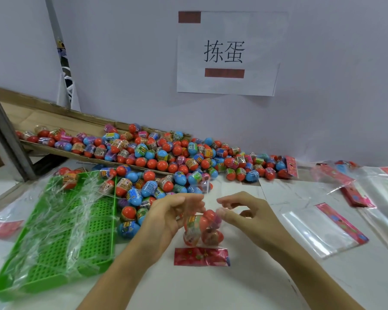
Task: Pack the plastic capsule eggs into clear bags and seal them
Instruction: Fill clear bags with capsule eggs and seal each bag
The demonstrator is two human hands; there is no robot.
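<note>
A clear bag (202, 231) with a red printed header stands in front of me, holding orange capsule eggs. My left hand (170, 217) pinches the bag's open top on its left side. My right hand (240, 211) pinches the same top edge on the right, thumb against the plastic. A big heap of orange and blue capsule eggs (166, 157) lies behind the hands and spills from a cardboard box (54, 121) at the left.
A green perforated tray (61, 238) with crumpled plastic strips lies at the left. Empty clear bags with red headers (323, 229) lie at the right. A paper sign (226, 52) hangs on the wall behind.
</note>
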